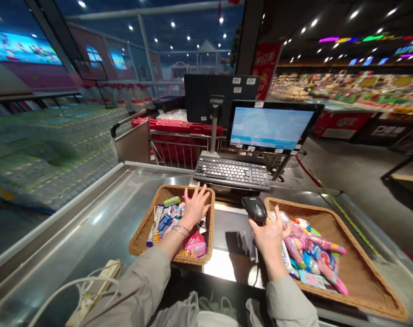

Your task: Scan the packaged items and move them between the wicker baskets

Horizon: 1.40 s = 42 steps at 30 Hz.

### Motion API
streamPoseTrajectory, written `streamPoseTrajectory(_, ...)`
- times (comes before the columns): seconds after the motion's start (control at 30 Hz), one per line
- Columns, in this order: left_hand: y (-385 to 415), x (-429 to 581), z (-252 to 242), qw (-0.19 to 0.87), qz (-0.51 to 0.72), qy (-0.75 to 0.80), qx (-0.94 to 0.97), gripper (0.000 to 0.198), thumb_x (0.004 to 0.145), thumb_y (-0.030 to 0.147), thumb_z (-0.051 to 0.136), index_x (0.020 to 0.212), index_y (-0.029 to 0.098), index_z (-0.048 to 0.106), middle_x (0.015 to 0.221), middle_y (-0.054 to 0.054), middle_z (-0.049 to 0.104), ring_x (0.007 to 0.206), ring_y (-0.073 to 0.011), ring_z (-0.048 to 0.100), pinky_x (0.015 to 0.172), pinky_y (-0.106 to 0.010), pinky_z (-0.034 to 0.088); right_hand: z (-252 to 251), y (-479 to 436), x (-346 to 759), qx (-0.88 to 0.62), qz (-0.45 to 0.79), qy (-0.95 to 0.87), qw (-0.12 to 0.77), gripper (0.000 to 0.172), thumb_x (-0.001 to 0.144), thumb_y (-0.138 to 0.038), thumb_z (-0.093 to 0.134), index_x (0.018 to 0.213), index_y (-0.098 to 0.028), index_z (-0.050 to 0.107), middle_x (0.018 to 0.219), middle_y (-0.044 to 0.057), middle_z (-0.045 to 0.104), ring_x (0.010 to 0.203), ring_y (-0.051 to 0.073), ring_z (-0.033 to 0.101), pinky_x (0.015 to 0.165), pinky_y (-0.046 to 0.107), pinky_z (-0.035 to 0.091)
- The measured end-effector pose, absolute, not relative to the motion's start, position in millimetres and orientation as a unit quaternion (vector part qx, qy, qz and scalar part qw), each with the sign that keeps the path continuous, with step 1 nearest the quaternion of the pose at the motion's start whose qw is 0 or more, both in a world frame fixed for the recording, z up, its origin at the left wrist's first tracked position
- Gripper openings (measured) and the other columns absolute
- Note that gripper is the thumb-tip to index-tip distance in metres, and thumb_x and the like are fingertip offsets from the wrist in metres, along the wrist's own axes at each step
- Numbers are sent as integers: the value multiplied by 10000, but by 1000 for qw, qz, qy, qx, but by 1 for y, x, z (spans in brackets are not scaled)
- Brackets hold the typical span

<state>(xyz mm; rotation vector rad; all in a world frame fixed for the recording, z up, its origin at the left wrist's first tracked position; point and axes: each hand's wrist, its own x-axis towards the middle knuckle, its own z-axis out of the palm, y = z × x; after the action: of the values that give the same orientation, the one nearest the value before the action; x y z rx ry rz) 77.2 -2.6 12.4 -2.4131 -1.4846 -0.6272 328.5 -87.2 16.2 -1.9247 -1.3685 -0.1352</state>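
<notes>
My left hand (194, 208) is over the left wicker basket (138, 240), its fingers spread and reaching towards the basket's far edge. Under and around it lie small packaged sweets, among them a blue-and-white packet (164, 223), a green packet (172, 200) and a pink pack (195, 245). In my right hand (269, 229) is a black barcode scanner (255, 208), its head pointing left, above the metal counter. The right wicker basket (366, 268), beside that hand, holds pink toy-shaped packs (296, 247) and other colourful packets.
A black keyboard (231, 172) and a lit screen (271, 127) stand behind the baskets. The metal counter (107, 209) has raised edges. A white power strip (93, 290) with cables lies at front left. Beyond stands a shopping cart (179, 147) with red crates.
</notes>
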Motion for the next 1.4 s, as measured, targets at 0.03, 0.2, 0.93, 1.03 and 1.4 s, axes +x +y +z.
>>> streamPoseTrajectory(0.03, -2, 68, 10, 116, -209, -518, -821, 468, 903, 368, 544, 1358, 258, 535, 1544, -93, 377, 1475, -323, 218, 1164, -677, 25, 15, -85, 325, -747, -48, -545, 377, 380, 789, -457, 505, 1009, -224, 709, 1154, 95, 699, 1348, 313, 363, 1082, 599, 102)
streamPoseTrajectory(0.2, 0, 30, -3, 104, -181, -568, -796, 436, 905, 336, 526, 1333, 258, 560, 1548, -80, 375, 1473, -320, 225, 1164, -678, -18, 15, -78, 309, -735, -27, -568, 369, 351, 795, -458, 504, 958, -230, 716, 1194, 80, 687, 1364, 312, 346, 1095, 616, 66)
streamPoseTrajectory(0.93, 20, -18, -50, 51, -34, -594, -802, 331, 767, 335, 697, 1077, 219, 710, 1529, -124, 399, 1492, -357, 108, 1158, -666, -20, 4, -71, 299, -729, -36, -583, 357, 368, 785, -487, 489, 884, -218, 720, 1161, 95, 698, 1349, 313, 374, 1111, 602, 75)
streamPoseTrajectory(1.03, 23, -14, -53, 70, -17, -595, -801, 358, 744, 314, 725, 1083, 203, 706, 1524, -138, 403, 1491, -366, 103, 1155, -673, -2, 3, -72, 303, -739, -34, -571, 355, 376, 780, -495, 484, 894, -227, 721, 1175, 86, 694, 1348, 306, 378, 1110, 597, 78)
streamPoseTrajectory(1.4, 19, -7, -40, 63, -33, -615, -786, 356, 729, 297, 725, 1069, 194, 694, 1456, -155, 497, 1478, -382, 158, 1149, -685, -19, 3, -74, 302, -732, -28, -579, 359, 378, 777, -496, 493, 915, -221, 713, 1189, 95, 688, 1342, 316, 377, 1103, 606, 85)
